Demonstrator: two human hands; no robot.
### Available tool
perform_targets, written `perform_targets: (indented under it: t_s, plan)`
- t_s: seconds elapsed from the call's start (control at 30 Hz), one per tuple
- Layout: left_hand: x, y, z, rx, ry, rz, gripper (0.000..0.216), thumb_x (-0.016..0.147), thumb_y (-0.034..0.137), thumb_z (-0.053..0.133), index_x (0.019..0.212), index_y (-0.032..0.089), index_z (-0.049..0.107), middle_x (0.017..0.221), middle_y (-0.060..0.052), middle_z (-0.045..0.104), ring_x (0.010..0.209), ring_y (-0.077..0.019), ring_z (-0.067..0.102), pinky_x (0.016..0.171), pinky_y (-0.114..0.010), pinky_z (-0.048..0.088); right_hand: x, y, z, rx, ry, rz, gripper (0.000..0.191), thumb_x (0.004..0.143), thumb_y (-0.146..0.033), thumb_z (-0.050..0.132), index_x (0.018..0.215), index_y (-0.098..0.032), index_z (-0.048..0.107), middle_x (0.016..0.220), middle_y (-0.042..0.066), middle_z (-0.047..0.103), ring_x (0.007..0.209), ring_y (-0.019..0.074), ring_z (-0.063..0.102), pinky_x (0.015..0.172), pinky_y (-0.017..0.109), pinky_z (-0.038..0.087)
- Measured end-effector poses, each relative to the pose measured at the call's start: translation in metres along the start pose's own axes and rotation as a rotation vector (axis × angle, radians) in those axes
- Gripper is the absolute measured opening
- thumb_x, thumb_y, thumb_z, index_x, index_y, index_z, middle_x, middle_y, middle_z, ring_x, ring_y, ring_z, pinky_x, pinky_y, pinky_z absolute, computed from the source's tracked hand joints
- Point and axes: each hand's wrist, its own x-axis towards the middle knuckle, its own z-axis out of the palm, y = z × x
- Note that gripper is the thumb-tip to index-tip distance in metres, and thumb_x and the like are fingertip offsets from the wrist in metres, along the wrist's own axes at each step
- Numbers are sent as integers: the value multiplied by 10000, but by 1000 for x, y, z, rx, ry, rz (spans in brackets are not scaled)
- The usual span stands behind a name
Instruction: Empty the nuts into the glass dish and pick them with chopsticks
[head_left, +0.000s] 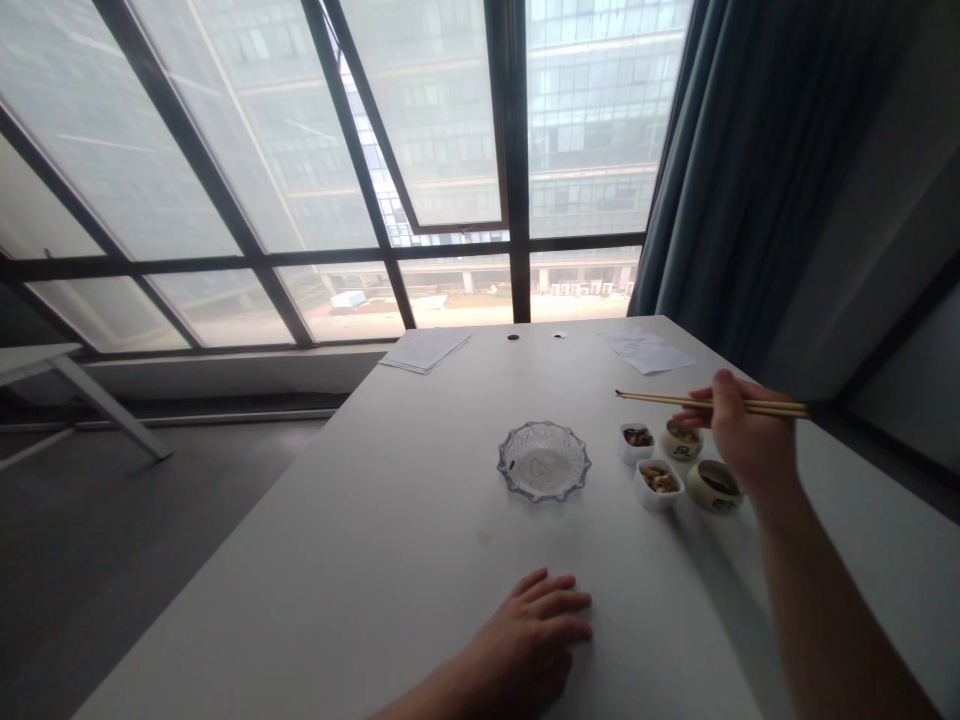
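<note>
My right hand [742,435] is closed on a pair of wooden chopsticks [675,399] held level above the table, tips pointing left. Just below it stand several small cups of nuts: two white square ones [658,485] [637,441] and two round cream ones [713,486] [680,439]. A clear cut-glass dish [543,461] sits left of the cups, holding almost nothing. My left hand [536,630] lies flat on the white table [390,530] near its front edge, fingers stretched out and holding nothing.
Sheets of paper [426,349] lie at the table's far left and more paper [649,351] at the far right. Two cable holes [514,337] sit near the far edge. A dark curtain [757,170] hangs right; another table [45,362] stands left by the windows.
</note>
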Motion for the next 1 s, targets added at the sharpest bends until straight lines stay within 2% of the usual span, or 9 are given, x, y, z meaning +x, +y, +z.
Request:
perform_targets:
  t_s: [0.13,0.27,0.4,0.5,0.6,0.7,0.83,1.0]
  plan:
    - [1,3,-2,2,-8,-12,386,891,205,556,1253,334,591,1472,18,558,1441,-209,416,1245,-451,212,10,5,-13,-92,35,13,441,892,-556,636,691,-164,665,540,74,694,420,195,686,391,233,561]
    - [2,5,-4,11,-16,-18,421,857,168,568,1245,332,595,1471,20,560,1436,-206,423,1244,-448,216,12,19,-8,-158,-43,82,423,853,-543,684,658,-168,676,518,86,685,426,227,695,390,247,574]
    - [2,4,-3,10,-13,-16,419,859,160,565,1241,330,596,1474,24,556,1438,-204,418,1247,-447,205,13,29,-4,-154,-144,105,405,818,-557,720,666,-181,706,639,126,740,498,268,729,466,307,628]
    - [1,2,-1,4,-7,-4,374,903,209,548,1254,334,587,1480,30,548,1440,-200,412,1249,-445,198,11,27,-3,-139,-110,92,413,819,-577,714,698,-182,714,658,116,745,525,269,737,500,326,639]
    - [0,1,0,2,-1,3,358,916,223,540,1255,329,583,1479,27,548,1439,-201,412,1249,-444,199,4,20,3,-24,-121,78,440,809,-608,717,725,-176,701,652,101,738,552,263,746,495,311,632]
    - [0,0,1,1,7,12,354,922,227,535,1259,326,582,1479,19,549,1440,-207,413,1249,-447,200,-12,15,22,111,-248,115,485,794,-644,718,768,-160,698,695,98,750,592,258,760,524,301,640]
    - [1,-1,1,10,-11,16,374,907,219,540,1263,327,579,1482,16,546,1443,-221,411,1246,-471,205,-49,22,63,200,-477,211,538,789,-688,693,769,-150,694,713,100,756,643,262,772,599,308,657]
    - [1,0,1,17,-5,14,425,865,180,556,1263,327,578,1486,15,544,1444,-224,410,1244,-471,208,-95,43,104,238,-517,260,605,760,-773,640,736,-169,675,714,97,746,661,279,772,563,335,648]
